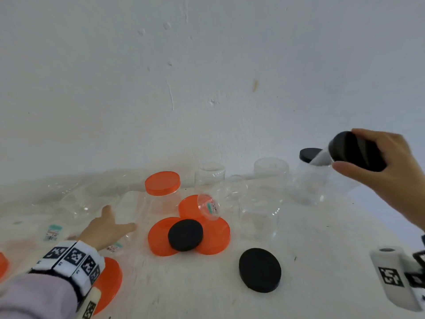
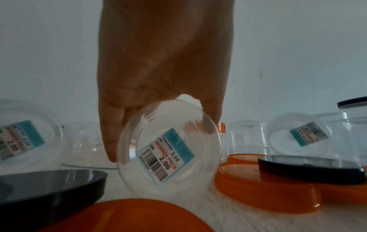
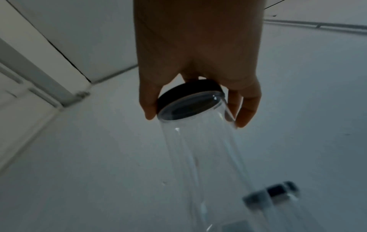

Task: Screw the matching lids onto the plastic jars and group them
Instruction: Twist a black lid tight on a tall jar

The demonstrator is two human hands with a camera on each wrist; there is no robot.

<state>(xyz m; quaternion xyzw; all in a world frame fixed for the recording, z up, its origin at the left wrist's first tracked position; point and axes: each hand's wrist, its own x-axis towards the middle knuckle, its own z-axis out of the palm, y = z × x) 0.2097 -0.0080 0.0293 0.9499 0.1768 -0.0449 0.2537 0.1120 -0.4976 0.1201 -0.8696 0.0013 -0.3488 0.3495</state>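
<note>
Your right hand [image 1: 388, 166] is raised over the far right of the white table [image 1: 322, 261], fingers and thumb curled round the black lid [image 1: 355, 150] of a clear plastic jar [image 3: 200, 149], which hangs tilted below the lid. Just behind it stands another black-lidded jar [image 1: 309, 171].

Your left hand [image 1: 108, 226] reaches low over the table on the left, fingers extended along a clear jar lying on its side [image 2: 168, 150], its price-stickered base toward your wrist. I cannot tell whether the fingers grip it or only touch it.

In the middle, a loose black lid [image 1: 185, 235] rests on overlapping orange lids [image 1: 158, 240]. Another black lid [image 1: 259, 270] lies apart, nearer you. An orange-lidded jar [image 1: 162, 192] stands behind the pile.
</note>
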